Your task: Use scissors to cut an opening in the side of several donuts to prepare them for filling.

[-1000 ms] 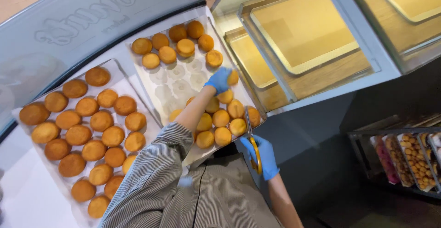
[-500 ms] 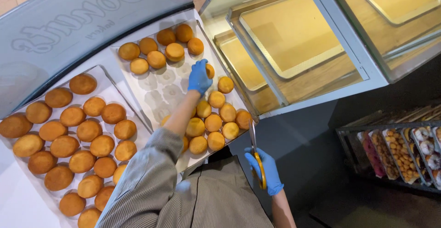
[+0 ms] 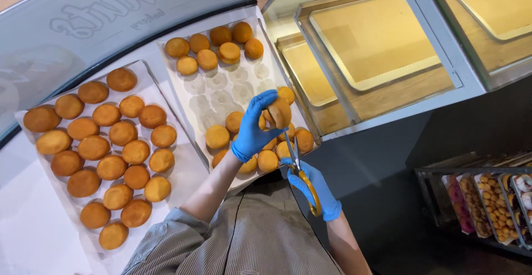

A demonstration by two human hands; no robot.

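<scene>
My left hand, in a blue glove, grips a round golden bun lifted above the right tray. My right hand, also blue-gloved, holds yellow-handled scissors with the blades pointing up at the underside of the bun. The right tray is lined with white paper and carries several buns at its far end and several more at its near end, with greasy round marks on the bare paper between. A left tray is filled with rows of the same buns.
A curved glass display front runs behind the trays. To the right an open glass case holds empty metal trays on wooden shelves. At the lower right a rack carries trays of small decorated pastries.
My left hand picked a bun off the right tray and raised it. My right hand brought the scissors up until the blades reach the bun.
</scene>
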